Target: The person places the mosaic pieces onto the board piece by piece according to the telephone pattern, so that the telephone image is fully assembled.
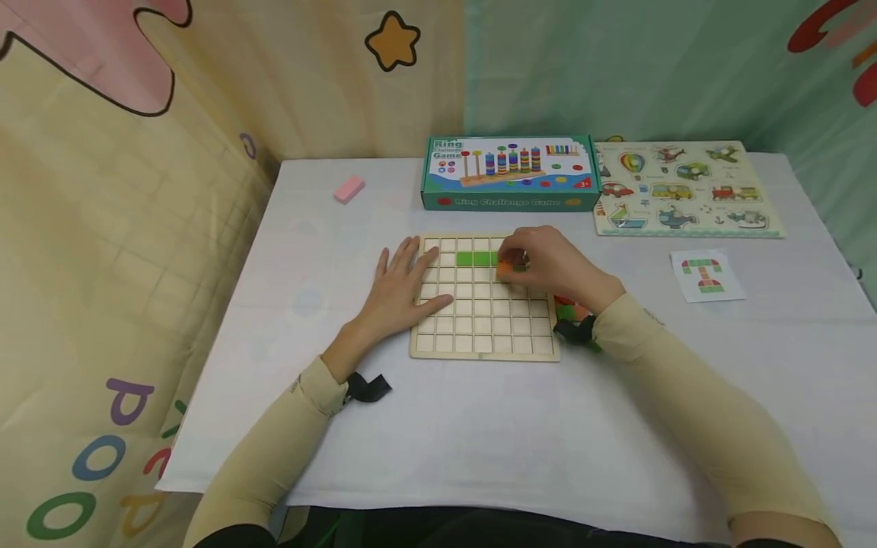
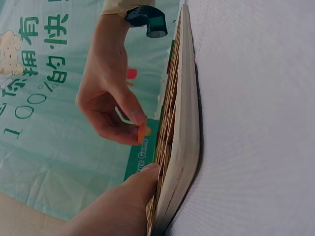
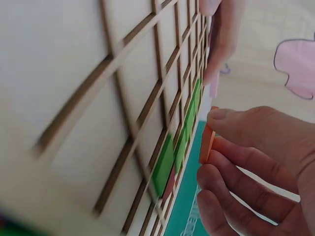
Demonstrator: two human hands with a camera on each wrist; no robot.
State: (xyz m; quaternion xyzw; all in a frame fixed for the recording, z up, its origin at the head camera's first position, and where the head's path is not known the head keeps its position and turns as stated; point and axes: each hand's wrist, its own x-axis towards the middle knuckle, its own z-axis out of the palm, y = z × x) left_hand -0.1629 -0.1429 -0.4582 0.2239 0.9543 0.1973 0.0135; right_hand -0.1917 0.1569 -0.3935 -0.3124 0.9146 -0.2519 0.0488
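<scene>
A wooden grid board [image 1: 464, 326] lies flat on the white table. My left hand [image 1: 404, 286], fingers spread, rests on its left side, the thumb reaching over the cells. Above the upper part of the grid, my right hand [image 1: 553, 263] pinches a small orange tile [image 3: 207, 142] between thumb and fingers. Green tiles [image 1: 483, 259] fill several cells of an upper row. The right wrist view also shows a green tile [image 3: 164, 164] and a reddish tile [image 3: 169, 185] nearer that camera. Some of the grid is hidden behind my right hand.
Loose red, green and orange tiles [image 1: 566, 311] lie by the board's right edge, partly under my right wrist. A pattern card [image 1: 707, 275] is at right. Behind stand a Ring Challenge Game box [image 1: 510, 202] and a vehicle puzzle board [image 1: 699, 209]. A pink block [image 1: 349, 189] lies back left.
</scene>
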